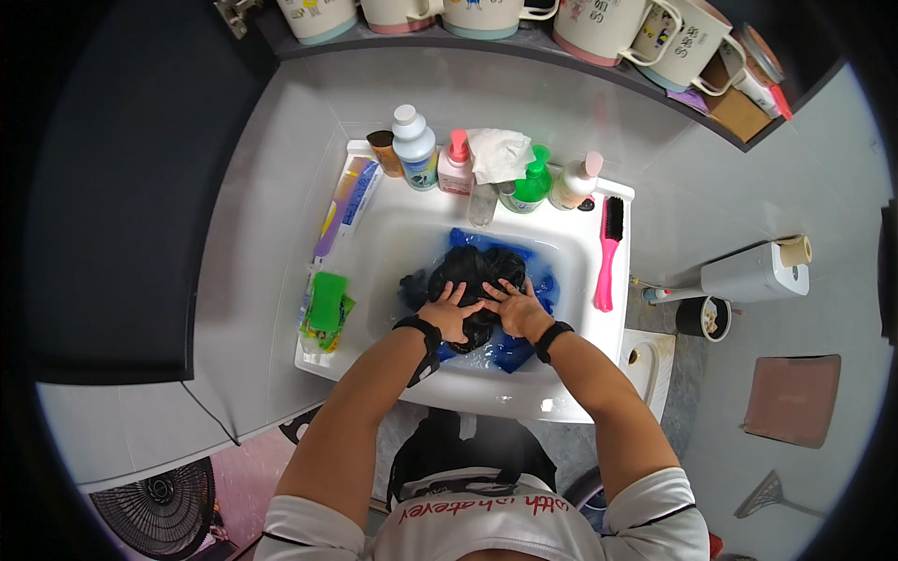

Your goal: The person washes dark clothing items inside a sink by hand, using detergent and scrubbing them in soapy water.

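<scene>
Wet black fabric (463,265) lies bunched in the water of a white washbasin (589,266). Blue fabric (514,356) spreads beneath and around it. My left hand (451,313) rests on the black cloth with fingers spread, and my right hand (517,308) presses on it just beside, fingers also apart. The fingertips of the two hands nearly meet. Neither hand is closed around the cloth. Both wrists wear black bands. The water looks cloudy, and the underside of the cloth is hidden.
Along the back rim stand a white bottle (419,158), a pink pump bottle (456,168), a green pump bottle (531,184) and a cream pump bottle (574,184). A pink brush (607,263) lies right; a purple comb (337,221) and green soap bar (327,301) lie left. Mugs (596,31) line the shelf above.
</scene>
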The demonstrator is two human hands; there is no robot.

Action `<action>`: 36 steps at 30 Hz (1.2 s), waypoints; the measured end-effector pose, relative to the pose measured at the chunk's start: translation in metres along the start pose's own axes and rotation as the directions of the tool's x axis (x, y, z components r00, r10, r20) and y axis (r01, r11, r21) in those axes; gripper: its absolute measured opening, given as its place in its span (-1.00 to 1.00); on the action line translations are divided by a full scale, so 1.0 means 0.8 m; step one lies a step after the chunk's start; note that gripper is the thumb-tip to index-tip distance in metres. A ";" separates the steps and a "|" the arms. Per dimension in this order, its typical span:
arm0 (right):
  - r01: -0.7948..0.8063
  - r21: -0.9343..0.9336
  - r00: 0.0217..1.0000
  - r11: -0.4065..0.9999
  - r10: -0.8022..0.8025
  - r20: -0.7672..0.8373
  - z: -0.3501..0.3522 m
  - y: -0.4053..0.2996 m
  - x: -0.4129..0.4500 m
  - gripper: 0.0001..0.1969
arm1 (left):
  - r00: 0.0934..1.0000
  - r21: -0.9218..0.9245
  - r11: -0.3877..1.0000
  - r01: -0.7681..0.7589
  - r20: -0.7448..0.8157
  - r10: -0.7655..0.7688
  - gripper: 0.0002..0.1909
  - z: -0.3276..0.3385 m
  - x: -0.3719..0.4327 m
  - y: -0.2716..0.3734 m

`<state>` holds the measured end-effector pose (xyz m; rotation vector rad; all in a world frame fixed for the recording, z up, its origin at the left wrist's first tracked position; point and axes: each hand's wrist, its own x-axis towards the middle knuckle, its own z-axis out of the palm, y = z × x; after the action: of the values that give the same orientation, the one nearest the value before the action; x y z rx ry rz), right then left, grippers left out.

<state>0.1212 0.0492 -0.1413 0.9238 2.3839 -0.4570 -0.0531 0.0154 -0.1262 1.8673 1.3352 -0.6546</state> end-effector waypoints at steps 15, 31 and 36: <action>0.021 -0.070 0.998 0.997 -0.024 -0.052 -0.024 0.001 0.024 -0.54 | 0.989 -0.063 0.987 0.145 -0.032 -0.147 -0.11 -0.013 0.018 0.000; 0.551 0.564 0.806 0.615 -0.219 -0.549 -0.154 -0.120 -0.015 -0.66 | 0.549 -0.723 0.351 -0.596 -0.685 -0.480 -0.59 0.061 -0.102 -0.029; 0.197 0.962 0.979 0.187 0.013 -0.203 -0.147 -0.150 0.064 -0.76 | 0.405 -0.730 0.524 -0.439 -0.681 -0.610 -0.75 0.098 -0.138 -0.055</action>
<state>-0.0366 0.0474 -0.0640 1.3185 2.0498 -2.2716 -0.1299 -0.1016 -0.1019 1.1250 1.9160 1.1861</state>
